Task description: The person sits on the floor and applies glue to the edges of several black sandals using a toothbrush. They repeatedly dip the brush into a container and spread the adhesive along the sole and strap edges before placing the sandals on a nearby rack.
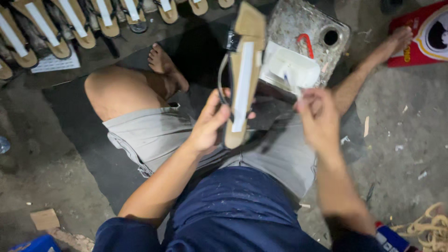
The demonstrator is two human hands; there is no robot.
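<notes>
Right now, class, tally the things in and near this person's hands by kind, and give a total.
Tan sandal sole with a white strip, held upright in the left hand: 1
White plastic tub, by the right hand: 1
Speckled metal stool top with a round hole: 1
Total: 3

Look past your work and you have a row of tan sandal soles (60,28) along the top left, each with a white strip down its middle, lying on the dark floor (406,154). Under them sits a white sheet of paper (56,63). Ahead of your knees stands a speckled, worn metal can (303,23) with a round hole near one corner and a red handle (305,43) on its face. A red package (427,35) lies at the top right. Pale tangled cord (427,228) sits at the lower right, a scrap of cardboard (44,218) at the lower left, beside a blue box corner (35,244).
</notes>
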